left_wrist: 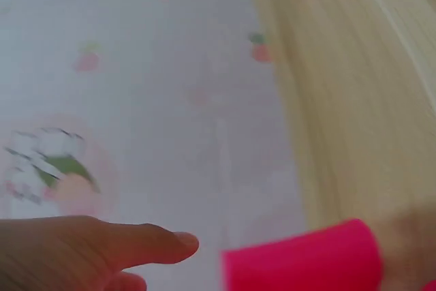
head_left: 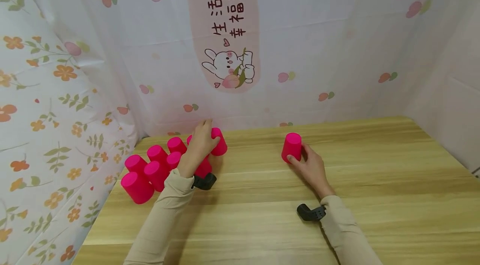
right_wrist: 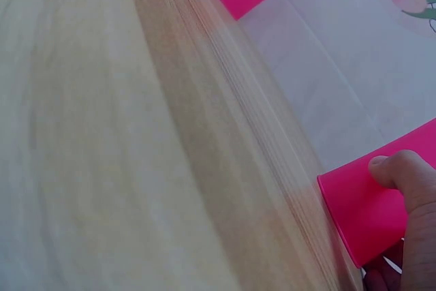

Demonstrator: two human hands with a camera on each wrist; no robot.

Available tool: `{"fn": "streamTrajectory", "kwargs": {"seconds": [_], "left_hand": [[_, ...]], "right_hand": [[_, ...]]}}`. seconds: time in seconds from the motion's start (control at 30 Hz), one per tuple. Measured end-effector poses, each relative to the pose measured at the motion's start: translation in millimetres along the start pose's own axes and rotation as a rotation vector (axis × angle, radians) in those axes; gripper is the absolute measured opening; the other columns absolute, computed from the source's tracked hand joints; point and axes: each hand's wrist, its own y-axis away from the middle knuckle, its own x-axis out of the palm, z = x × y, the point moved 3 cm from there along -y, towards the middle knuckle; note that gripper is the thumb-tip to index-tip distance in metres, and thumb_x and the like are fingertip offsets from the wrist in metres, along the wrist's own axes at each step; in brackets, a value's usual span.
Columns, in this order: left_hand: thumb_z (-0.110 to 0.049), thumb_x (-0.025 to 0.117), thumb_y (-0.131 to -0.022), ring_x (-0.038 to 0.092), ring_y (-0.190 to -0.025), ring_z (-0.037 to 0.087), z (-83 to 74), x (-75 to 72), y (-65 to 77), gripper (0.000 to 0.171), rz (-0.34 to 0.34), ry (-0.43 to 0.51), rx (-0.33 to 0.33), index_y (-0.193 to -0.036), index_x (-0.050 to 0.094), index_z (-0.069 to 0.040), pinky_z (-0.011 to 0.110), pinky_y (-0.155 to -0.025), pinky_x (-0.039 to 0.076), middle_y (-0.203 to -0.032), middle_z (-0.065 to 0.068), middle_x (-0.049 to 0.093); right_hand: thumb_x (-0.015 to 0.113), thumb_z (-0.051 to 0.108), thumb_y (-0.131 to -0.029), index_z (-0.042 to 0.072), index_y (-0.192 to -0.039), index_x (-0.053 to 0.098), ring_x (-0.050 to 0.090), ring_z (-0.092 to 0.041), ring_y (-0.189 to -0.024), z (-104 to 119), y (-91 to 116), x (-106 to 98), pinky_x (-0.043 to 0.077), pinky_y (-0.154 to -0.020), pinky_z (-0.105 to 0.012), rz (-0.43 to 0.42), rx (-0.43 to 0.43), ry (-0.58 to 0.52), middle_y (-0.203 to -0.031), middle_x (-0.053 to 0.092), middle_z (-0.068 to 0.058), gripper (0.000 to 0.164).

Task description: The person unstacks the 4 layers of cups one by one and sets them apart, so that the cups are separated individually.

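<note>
A pink cup (head_left: 291, 147) stands upside down on the right part of the table, and my right hand (head_left: 312, 170) grips its side. In the right wrist view the thumb lies along that cup's wall (right_wrist: 361, 202). My left hand (head_left: 200, 144) is over the back of a group of upside-down pink cups, nearest to the rear right cup (head_left: 220, 145). In the left wrist view its thumb (left_wrist: 153, 242) is stretched out, apart from the pink cup (left_wrist: 306, 260) below it. The other fingers are mostly hidden there.
Several more pink cups, such as the front left cup (head_left: 137, 188), stand close together on the left of the wooden table (head_left: 255, 215). A printed cloth (head_left: 318, 48) hangs behind the table's back edge. Each wrist wears a black camera mount (head_left: 311, 213).
</note>
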Motion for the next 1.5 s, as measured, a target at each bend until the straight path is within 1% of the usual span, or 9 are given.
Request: {"fn": "streamTrajectory", "kwargs": {"seconds": [0.1,0.23,0.33,0.43,0.73,0.97,1.1,1.27,1.5], "left_hand": [[-0.008,0.07,-0.08,0.047,-0.115,0.038,-11.3,-9.7,11.1,0.058,-0.019,-0.014,0.098,-0.13,0.045,0.008,0.048,-0.095,0.041,-0.129,0.025,0.047],[-0.012,0.072,-0.081,0.046,-0.118,0.035,-24.4,-18.5,29.5,0.057,0.01,-0.028,0.252,-0.129,0.048,0.005,0.045,-0.096,0.041,-0.129,0.021,0.048],[-0.014,0.072,-0.082,0.045,-0.12,0.033,-27.5,-19.5,45.5,0.054,0.036,-0.016,0.349,-0.128,0.05,0.004,0.044,-0.095,0.042,-0.129,0.02,0.049],[-0.017,0.07,-0.083,0.045,-0.121,0.031,-25.0,-18.9,62.3,0.05,0.039,0.012,0.401,-0.126,0.053,0.002,0.042,-0.096,0.042,-0.131,0.018,0.049],[-0.026,0.071,-0.083,0.034,-0.132,0.027,-5.8,-18.4,109.8,0.059,0.042,0.058,0.388,-0.134,0.049,-0.006,0.042,-0.095,0.042,-0.142,0.01,0.04],[-0.022,0.075,-0.078,0.033,-0.132,0.029,5.7,-15.9,132.3,0.061,-0.001,0.041,0.466,-0.131,0.052,-0.002,0.041,-0.096,0.041,-0.142,0.011,0.041],[-0.02,0.078,-0.075,0.036,-0.13,0.031,10.0,-14.1,138.6,0.063,-0.027,0.037,0.49,-0.131,0.053,-0.003,0.043,-0.096,0.04,-0.139,0.012,0.044],[-0.016,0.079,-0.074,0.038,-0.128,0.034,14.2,-10.5,146.1,0.067,-0.015,0.059,0.487,-0.133,0.05,-0.003,0.045,-0.095,0.04,-0.138,0.016,0.044],[-0.016,0.079,-0.074,0.04,-0.127,0.033,16.8,-10.0,152.8,0.068,-0.014,0.047,0.485,-0.134,0.049,-0.003,0.044,-0.093,0.042,-0.137,0.016,0.045]], "right_hand": [[0.069,0.026,-0.084,-0.007,-0.128,0.046,0.051,-0.04,-0.114,-0.6,0.8,0.5,0.042,-0.095,-0.047,-0.01,-0.005,0.007,-0.125,0.052,-0.026,0.059],[0.069,0.026,-0.084,-0.006,-0.129,0.045,0.051,-0.04,-0.115,-1.8,0.6,-0.9,0.042,-0.095,-0.047,-0.018,-0.012,0.022,-0.125,0.052,-0.026,0.06],[0.068,0.027,-0.084,-0.006,-0.131,0.043,0.05,-0.039,-0.116,-3.1,0.8,-2.8,0.041,-0.096,-0.046,-0.017,-0.006,0.024,-0.127,0.051,-0.026,0.062],[0.068,0.028,-0.085,-0.007,-0.131,0.042,0.049,-0.04,-0.117,-3.4,2.2,-4.9,0.04,-0.096,-0.047,-0.013,-0.005,0.016,-0.128,0.049,-0.027,0.064],[0.068,0.027,-0.085,-0.006,-0.129,0.044,0.049,-0.04,-0.117,-2.6,2.3,-5.1,0.04,-0.096,-0.047,0.027,0.006,0.007,-0.127,0.051,-0.026,0.06],[0.071,0.019,-0.082,-0.008,-0.127,0.044,0.053,-0.04,-0.104,21.3,-9.2,5.8,0.048,-0.086,-0.047,0.073,-0.061,0.048,-0.117,0.049,-0.024,0.059],[0.073,0.02,-0.081,-0.006,-0.125,0.047,0.052,-0.036,-0.105,49.9,-13.4,25.9,0.048,-0.086,-0.046,0.159,-0.147,0.065,-0.115,0.049,-0.02,0.058],[0.074,0.028,-0.079,-0.006,-0.123,0.051,0.055,-0.031,-0.102,87.1,-15.8,64.3,0.046,-0.087,-0.044,0.311,-0.24,0.134,-0.113,0.056,-0.016,0.06],[0.076,0.028,-0.077,-0.003,-0.118,0.056,0.061,-0.022,-0.086,124.5,-16.7,111.4,0.051,-0.073,-0.029,0.424,-0.25,0.16,-0.102,0.058,-0.008,0.054]]}}
